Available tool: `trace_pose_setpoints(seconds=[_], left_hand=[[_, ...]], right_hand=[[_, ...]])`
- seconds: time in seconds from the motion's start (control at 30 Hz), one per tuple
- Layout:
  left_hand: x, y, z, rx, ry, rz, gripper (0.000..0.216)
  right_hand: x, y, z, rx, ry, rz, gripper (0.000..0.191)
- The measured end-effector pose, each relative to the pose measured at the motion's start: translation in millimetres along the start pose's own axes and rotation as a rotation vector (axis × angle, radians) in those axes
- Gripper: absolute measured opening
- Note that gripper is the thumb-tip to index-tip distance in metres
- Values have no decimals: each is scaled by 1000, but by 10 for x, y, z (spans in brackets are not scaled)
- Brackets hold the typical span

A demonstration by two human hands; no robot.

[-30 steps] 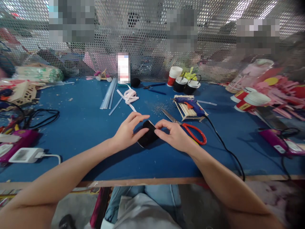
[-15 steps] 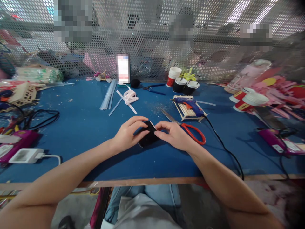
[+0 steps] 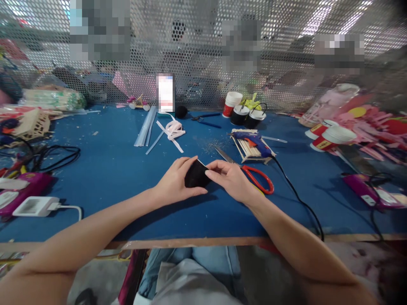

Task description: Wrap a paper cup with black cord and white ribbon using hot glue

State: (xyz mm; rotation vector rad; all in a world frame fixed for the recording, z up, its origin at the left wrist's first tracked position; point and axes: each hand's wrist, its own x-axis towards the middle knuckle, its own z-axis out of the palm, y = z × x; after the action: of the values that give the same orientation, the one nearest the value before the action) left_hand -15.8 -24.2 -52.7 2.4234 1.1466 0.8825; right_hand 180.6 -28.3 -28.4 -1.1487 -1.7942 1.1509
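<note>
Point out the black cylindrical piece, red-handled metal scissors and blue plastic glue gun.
Black cylindrical piece (image 3: 195, 174): head view, dark curved side.
Red-handled metal scissors (image 3: 245, 169): head view, red handle near the blades.
Blue plastic glue gun (image 3: 260, 144): head view, blue body.

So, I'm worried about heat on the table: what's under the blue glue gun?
Under the glue gun is a small rack of pale sticks, standing on the blue table. Some sticks show beside it; whatever lies directly beneath its body is hidden.

"What stands at eleven o'clock on the bench (image 3: 111, 165)?"
"A phone (image 3: 165, 94), screen lit."
"And near ten?"
"A plastic bag (image 3: 54, 100). A white charger (image 3: 34, 206) with its cable (image 3: 71, 207) lies past eight, and a purple power strip (image 3: 359, 188) near three."
</note>
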Motion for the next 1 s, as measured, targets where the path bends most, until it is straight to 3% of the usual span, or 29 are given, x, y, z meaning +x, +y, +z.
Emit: trace_pose_setpoints(seconds=[0.13,0.33,0.4,0.53,0.6,0.73,0.87,1.0], left_hand=[[-15,-5,31,-14,-72,-60,80],[40,-37,-65,-72,-55,-89,71],[58,-43,-110,-77,-50,-77,70],[62,-57,-141,-52,-129,-12,69],[55,-67,-128,-27,-177,3,68],[48,-79,-99,-4,-209,30,64],[48,-80,-105,6,-216,27,63],[50,-95,-113,17,-214,41,64]], right_hand=[[2,2,5,-41,-27,-19,15],[-21,-81,-133,-410,-19,-134,13],[-7,-143,-274,-512,72,-146,13],[84,-198,-764,-768,475,-76,31],[154,-118,-1053,-908,569,-44,24],[288,228,-1428,-1161,387,241,22],[352,489,-1440,-1151,364,270,20],[344,531,-1381,-1087,434,288,28]])
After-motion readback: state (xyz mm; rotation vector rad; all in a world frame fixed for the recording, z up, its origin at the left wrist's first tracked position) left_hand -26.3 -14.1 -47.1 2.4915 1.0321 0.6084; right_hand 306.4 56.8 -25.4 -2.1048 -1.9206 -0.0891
